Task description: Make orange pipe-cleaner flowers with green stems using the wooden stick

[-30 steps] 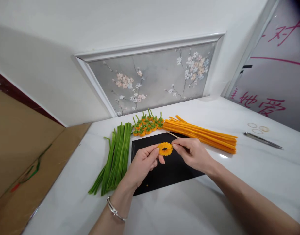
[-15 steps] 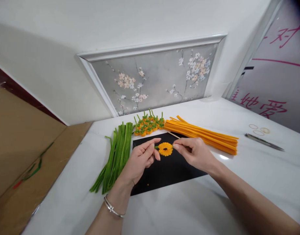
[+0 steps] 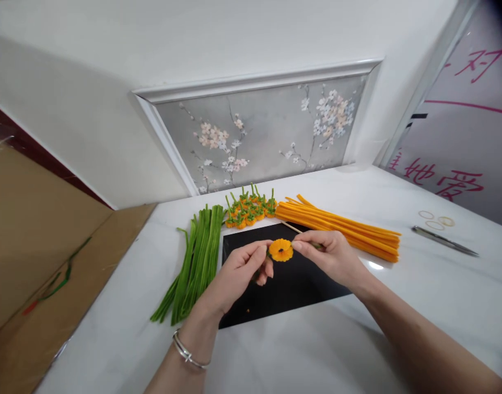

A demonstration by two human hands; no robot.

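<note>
An orange pipe-cleaner flower [image 3: 280, 250] with scalloped petals and a dark centre hole is held up between my two hands, over a black mat [image 3: 271, 290]. My left hand [image 3: 246, 268] is closed in a pinch at the flower's left edge, where a bit of green shows. From the other side, my right hand [image 3: 331, 254] pinches the right edge with thumb and forefinger. Something greenish shows under its fingers, too small to make out. Just beyond that hand a thin pale wooden stick [image 3: 291, 226] pokes out.
Green pipe cleaners [image 3: 199, 257] lie in a bundle on the left, orange pipe cleaners [image 3: 341, 224] at the right. Several finished orange flowers [image 3: 249, 208] with green stems stand upside down behind the mat. Tweezers [image 3: 443, 241] and rubber bands [image 3: 435, 224] rest on the far right.
The flower has shifted slightly right and tilted. My left fingers, spread around its green stem before, have moved in against the petals. My right hand keeps its pinch.
</note>
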